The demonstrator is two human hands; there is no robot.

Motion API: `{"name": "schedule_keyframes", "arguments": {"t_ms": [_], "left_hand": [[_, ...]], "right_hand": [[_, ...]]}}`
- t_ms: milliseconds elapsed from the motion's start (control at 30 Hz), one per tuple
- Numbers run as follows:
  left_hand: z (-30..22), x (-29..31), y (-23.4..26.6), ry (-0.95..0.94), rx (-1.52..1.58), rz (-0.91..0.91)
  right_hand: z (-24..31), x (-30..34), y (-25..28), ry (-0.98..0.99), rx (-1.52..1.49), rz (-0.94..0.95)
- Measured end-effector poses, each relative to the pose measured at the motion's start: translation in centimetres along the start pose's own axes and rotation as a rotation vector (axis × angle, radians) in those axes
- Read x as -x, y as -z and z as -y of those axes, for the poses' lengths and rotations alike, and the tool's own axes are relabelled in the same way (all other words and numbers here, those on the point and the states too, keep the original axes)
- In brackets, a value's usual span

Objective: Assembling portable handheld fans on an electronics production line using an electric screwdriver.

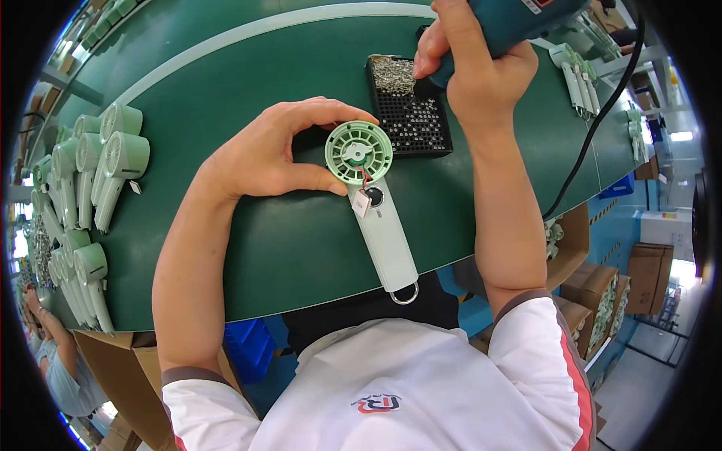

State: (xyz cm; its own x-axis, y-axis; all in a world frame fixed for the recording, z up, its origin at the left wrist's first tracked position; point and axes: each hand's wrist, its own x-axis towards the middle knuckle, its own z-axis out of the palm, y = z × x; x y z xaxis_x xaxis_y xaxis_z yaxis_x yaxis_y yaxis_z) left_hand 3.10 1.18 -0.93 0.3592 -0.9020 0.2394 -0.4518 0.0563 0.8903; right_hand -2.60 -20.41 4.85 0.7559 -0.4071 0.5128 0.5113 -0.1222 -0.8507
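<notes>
My left hand is closed on a light green handheld fan, thumb and fingers gripping either side of its round head. The fan lies on the green table with its pale handle toward me and a metal ring at the handle's end. Red wires and a small white tag show just below the head. Up at the right, my right hand grips a blue-green electric screwdriver. The driver's dark tip end is over a black screw tray holding many small silver screws; the bit itself is hard to make out.
Several light green fans stand grouped along the table's left side. More pale fan parts lie at the far right. A black cable curves down the right side. Cardboard boxes and a blue crate sit below the table edge. Another person's arm shows at far left.
</notes>
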Motion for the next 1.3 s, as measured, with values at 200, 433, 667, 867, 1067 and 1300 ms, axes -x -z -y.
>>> {"name": "schedule_keyframes", "arguments": {"t_ms": [200, 433, 667, 867, 1067, 1300], "left_hand": [[0.1, -0.4, -0.1, -0.013, -0.023, 0.010], [0.1, -0.1, 0.0, -0.010, -0.007, 0.001], [0.3, 0.1, 0.0, -0.046, 0.016, -0.012], [0.4, -0.3, 0.2, -0.031, -0.017, 0.036], [0.5, 0.4, 0.0, -0.080, 0.011, -0.043], [0.5, 0.2, 0.0, -0.084, -0.020, -0.048]], "right_hand": [[-2.9, -1.7, 1.2, 0.386, -0.626, 0.208], [0.3, -0.6, 0.6, 0.022, -0.089, -0.099], [2.4, -0.6, -0.9, 0.012, -0.113, -0.244], [5.1, -0.3, 0.4, 0.026, -0.361, 0.115], [7.8, 3.3, -5.7, -0.336, -0.374, -0.228], [2.6, 0.7, -5.2, -0.218, -1.131, 0.351]]}}
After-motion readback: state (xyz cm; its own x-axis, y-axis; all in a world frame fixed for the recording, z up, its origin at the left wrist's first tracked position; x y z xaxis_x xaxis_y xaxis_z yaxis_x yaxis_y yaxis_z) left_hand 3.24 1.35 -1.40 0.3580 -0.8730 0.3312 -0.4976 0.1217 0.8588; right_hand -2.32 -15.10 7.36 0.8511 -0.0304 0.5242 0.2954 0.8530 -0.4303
